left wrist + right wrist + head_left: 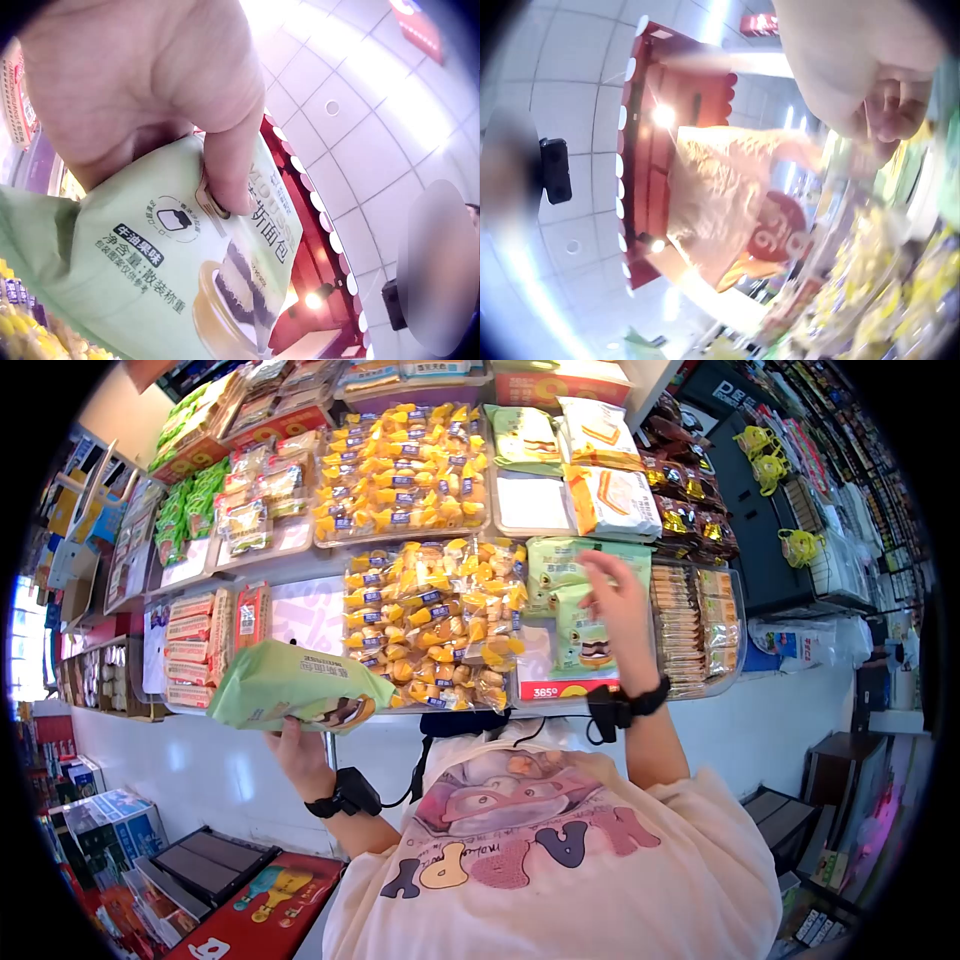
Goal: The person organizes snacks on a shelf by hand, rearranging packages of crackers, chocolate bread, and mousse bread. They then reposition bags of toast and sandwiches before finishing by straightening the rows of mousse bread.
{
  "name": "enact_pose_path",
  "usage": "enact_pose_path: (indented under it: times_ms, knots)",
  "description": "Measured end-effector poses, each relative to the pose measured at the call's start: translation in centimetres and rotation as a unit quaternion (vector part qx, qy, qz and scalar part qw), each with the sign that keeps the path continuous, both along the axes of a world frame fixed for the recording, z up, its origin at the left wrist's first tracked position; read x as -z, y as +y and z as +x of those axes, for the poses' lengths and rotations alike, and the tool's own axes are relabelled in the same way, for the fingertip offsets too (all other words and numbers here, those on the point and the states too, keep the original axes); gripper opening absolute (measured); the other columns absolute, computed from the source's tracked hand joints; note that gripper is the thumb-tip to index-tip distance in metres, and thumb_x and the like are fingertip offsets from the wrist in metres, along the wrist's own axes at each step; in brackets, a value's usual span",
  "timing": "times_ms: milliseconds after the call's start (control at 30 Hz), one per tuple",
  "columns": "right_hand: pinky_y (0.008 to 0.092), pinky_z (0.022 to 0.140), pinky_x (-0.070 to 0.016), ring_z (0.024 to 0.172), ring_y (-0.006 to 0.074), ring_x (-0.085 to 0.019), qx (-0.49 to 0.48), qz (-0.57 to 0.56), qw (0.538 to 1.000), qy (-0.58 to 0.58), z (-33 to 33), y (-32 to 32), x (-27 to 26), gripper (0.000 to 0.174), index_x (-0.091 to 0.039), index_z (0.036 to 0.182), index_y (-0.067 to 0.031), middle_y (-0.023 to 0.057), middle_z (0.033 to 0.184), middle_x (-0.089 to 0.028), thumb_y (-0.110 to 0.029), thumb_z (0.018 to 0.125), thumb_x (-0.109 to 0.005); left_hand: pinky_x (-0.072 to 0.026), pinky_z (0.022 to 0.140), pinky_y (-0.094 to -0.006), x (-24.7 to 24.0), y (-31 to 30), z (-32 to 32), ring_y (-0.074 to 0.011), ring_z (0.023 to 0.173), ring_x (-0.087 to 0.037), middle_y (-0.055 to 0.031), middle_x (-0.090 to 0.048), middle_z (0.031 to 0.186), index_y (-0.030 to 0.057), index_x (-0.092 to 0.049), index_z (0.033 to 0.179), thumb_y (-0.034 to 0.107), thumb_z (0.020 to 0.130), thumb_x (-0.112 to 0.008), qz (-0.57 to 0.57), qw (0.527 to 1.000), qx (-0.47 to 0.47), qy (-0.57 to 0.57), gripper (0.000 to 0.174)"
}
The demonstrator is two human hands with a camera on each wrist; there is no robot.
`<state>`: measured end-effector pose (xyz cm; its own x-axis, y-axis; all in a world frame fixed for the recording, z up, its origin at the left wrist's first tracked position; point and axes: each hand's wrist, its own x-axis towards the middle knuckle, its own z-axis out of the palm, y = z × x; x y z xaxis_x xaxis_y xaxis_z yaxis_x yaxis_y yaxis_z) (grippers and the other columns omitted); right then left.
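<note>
In the head view my left hand grips a light green bread packet in front of the display's near edge. The left wrist view shows the thumb of the left hand pressed on the front of this green packet, which has a picture of layered bread. My right hand hangs over similar green packets lying in the display, its fingers loosely bent with nothing between them. In the right wrist view the fingers of the right hand are loosely curled.
Yellow-wrapped small breads fill the middle trays. Red-and-white packets lie to the left and a row of thin brown packets to the right. Behind stand white-and-orange packets. A red box stands low at the left.
</note>
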<state>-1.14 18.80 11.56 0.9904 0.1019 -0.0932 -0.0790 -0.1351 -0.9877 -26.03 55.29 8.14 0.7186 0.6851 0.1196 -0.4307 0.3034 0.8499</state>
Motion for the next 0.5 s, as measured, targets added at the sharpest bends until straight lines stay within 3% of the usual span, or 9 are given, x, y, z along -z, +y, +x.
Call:
enact_pose_path:
  times_ms: [133,233,300,433,500]
  knots:
    - [0.0297,0.066,-0.0521,0.084,0.0185,-0.065,0.085,-0.214,0.960,-0.161,0.4,-9.8,8.3,0.042,-0.055,0.116,0.0027,0.0146,0.110,-0.064,-0.022,0.085,-0.069,-0.0382,0.101,-0.0422,-1.0,-2.4,2.3,-0.0264,0.118,-0.050,-0.0148,-0.052,0.127,-0.0053,-0.037,0.134,0.011,0.081,-0.069,0.010,0.997,0.069,0.027,0.064]
    - [0.0325,0.080,-0.0514,0.096,0.0229,-0.063,0.010,-0.355,0.934,-0.051,-1.1,-11.3,12.2,0.055,-0.052,0.119,0.0039,0.0169,0.108,-0.063,-0.025,0.079,-0.076,-0.0413,0.098,-0.0394,-2.3,-6.5,5.6,-0.0242,0.115,-0.052,-0.0143,-0.053,0.125,-0.0047,-0.039,0.132,0.007,0.078,-0.070,0.010,0.986,0.159,0.049,0.063]
    - [0.0309,0.083,-0.0508,0.100,0.0218,-0.062,-0.002,-0.184,0.980,0.072,-1.2,-10.9,13.9,0.067,-0.048,0.122,0.0067,0.0179,0.108,-0.063,-0.027,0.075,-0.080,-0.0438,0.096,-0.0374,-2.4,-9.3,7.4,-0.0227,0.113,-0.053,-0.0139,-0.054,0.124,-0.0040,-0.040,0.131,0.006,0.077,-0.071,0.010,0.965,0.232,0.123,0.064]
    - [0.0271,0.079,-0.0511,0.095,0.0164,-0.061,-0.017,0.002,0.979,0.205,-1.1,-10.7,14.9,0.067,-0.046,0.122,0.0110,0.0173,0.111,-0.060,-0.025,0.076,-0.079,-0.0464,0.092,-0.0338,-2.3,-16.5,11.0,-0.0205,0.110,-0.055,-0.0136,-0.054,0.123,-0.0018,-0.037,0.133,0.002,0.078,-0.070,0.019,0.944,0.268,0.191,0.065]
    - [0.0256,0.075,-0.0508,0.093,0.0147,-0.061,-0.044,0.037,0.974,0.219,-1.1,-11.1,14.1,0.063,-0.047,0.121,0.0102,0.0153,0.109,-0.061,-0.023,0.077,-0.078,-0.0454,0.094,-0.0335,-1.3,-19.4,12.1,-0.0203,0.111,-0.054,-0.0138,-0.054,0.123,-0.0009,-0.034,0.135,0.002,0.080,-0.069,0.007,0.939,0.272,0.210,0.065]
